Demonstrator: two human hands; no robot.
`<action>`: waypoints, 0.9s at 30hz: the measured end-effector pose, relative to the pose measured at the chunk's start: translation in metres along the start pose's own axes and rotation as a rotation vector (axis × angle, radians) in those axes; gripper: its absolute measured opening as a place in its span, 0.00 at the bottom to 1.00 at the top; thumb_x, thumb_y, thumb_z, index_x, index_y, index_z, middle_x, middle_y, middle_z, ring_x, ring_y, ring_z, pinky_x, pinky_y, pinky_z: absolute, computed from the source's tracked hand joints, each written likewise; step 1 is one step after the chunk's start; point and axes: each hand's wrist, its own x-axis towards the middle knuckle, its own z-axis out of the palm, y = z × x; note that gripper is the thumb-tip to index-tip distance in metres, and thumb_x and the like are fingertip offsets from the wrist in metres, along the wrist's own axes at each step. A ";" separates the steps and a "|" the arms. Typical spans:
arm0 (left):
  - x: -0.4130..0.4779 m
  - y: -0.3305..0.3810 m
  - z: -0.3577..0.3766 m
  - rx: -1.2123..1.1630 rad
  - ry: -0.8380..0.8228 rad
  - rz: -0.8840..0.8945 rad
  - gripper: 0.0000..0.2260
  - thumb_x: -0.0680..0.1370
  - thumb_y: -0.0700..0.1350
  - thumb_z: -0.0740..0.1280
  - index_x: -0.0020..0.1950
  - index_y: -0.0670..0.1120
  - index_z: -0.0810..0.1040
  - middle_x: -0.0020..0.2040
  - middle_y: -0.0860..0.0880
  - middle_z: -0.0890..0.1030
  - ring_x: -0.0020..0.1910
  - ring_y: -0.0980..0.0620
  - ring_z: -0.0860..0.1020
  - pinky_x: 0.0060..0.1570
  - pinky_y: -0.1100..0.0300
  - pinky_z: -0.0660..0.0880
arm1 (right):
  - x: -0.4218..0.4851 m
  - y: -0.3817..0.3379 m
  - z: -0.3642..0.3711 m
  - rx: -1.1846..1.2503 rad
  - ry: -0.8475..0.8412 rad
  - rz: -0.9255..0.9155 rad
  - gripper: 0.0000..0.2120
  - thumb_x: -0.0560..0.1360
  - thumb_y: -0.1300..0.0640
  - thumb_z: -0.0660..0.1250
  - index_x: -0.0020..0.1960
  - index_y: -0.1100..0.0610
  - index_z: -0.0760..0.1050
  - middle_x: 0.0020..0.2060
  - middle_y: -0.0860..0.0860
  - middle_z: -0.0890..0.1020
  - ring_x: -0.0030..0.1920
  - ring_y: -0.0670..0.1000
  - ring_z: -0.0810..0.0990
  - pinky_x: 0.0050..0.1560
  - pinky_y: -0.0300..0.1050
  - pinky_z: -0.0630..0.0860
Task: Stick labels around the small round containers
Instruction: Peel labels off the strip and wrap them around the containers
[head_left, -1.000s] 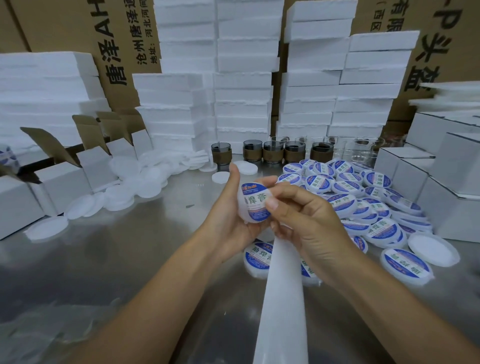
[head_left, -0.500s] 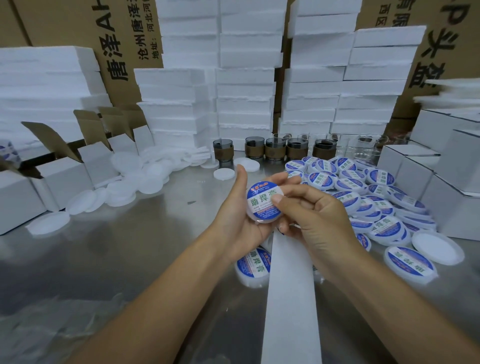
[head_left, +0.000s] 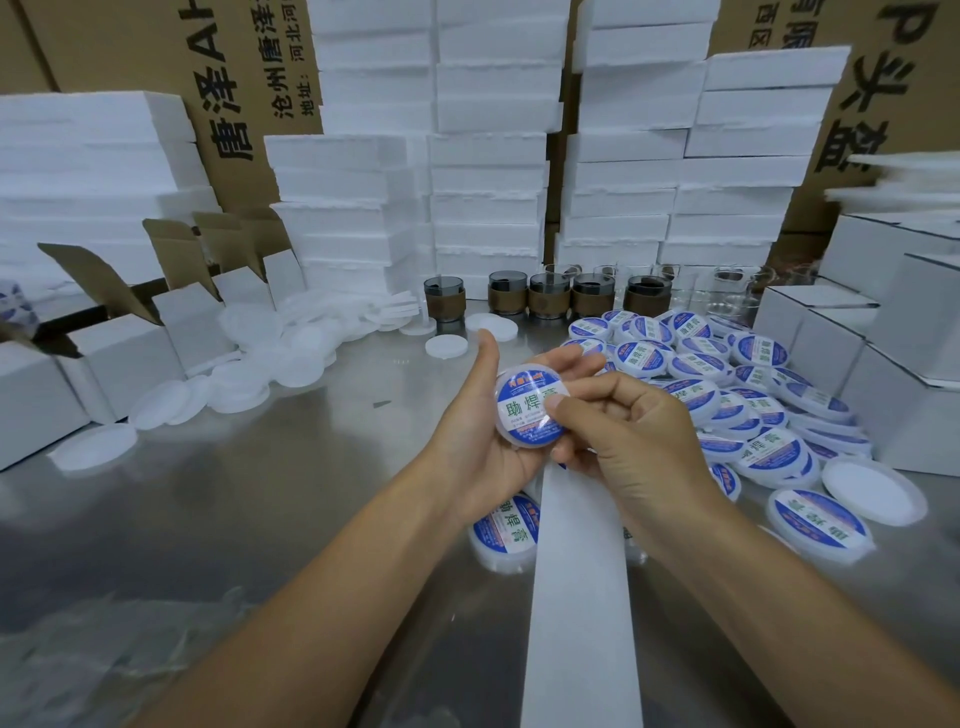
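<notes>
My left hand (head_left: 483, 441) cradles a small round white container (head_left: 524, 408) whose top carries a blue and white label. My right hand (head_left: 628, 431) presses its thumb on the label's right edge, while its curled fingers hold the white backing strip (head_left: 576, 582) that trails down toward me. A second labelled container (head_left: 501, 530) lies on the steel table (head_left: 291, 493) just under my left wrist.
A heap of labelled containers (head_left: 727, 374) fills the right side, with a plain lid (head_left: 872, 491) beside it. Unlabelled white lids (head_left: 244, 364) lie scattered at the left. White cartons (head_left: 904, 374) and open boxes (head_left: 119, 358) flank the table; foam slabs (head_left: 488, 171) and dark jars (head_left: 550, 296) stand behind.
The container has turned from edge-on to label facing me. My right thumb has slid onto the label's right edge. The backing strip now hangs flatter and wider.
</notes>
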 end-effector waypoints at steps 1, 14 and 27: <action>0.000 0.000 0.000 0.009 -0.002 0.001 0.35 0.77 0.65 0.47 0.39 0.44 0.86 0.49 0.45 0.84 0.47 0.48 0.83 0.48 0.54 0.75 | 0.000 0.000 0.000 -0.001 0.002 0.001 0.04 0.70 0.65 0.71 0.38 0.58 0.77 0.24 0.53 0.80 0.21 0.45 0.75 0.26 0.36 0.74; 0.002 -0.002 0.000 0.128 -0.035 0.002 0.33 0.76 0.65 0.47 0.42 0.45 0.86 0.50 0.45 0.84 0.48 0.47 0.83 0.47 0.54 0.66 | 0.001 0.003 -0.001 -0.030 0.028 0.017 0.03 0.70 0.65 0.70 0.40 0.59 0.78 0.24 0.53 0.80 0.22 0.44 0.75 0.27 0.36 0.74; -0.010 0.002 0.003 0.254 -0.144 0.034 0.19 0.74 0.41 0.62 0.64 0.40 0.72 0.60 0.44 0.80 0.41 0.53 0.82 0.36 0.61 0.76 | 0.002 0.002 -0.003 0.012 0.071 0.018 0.04 0.69 0.62 0.71 0.37 0.59 0.77 0.24 0.53 0.80 0.22 0.45 0.76 0.25 0.35 0.74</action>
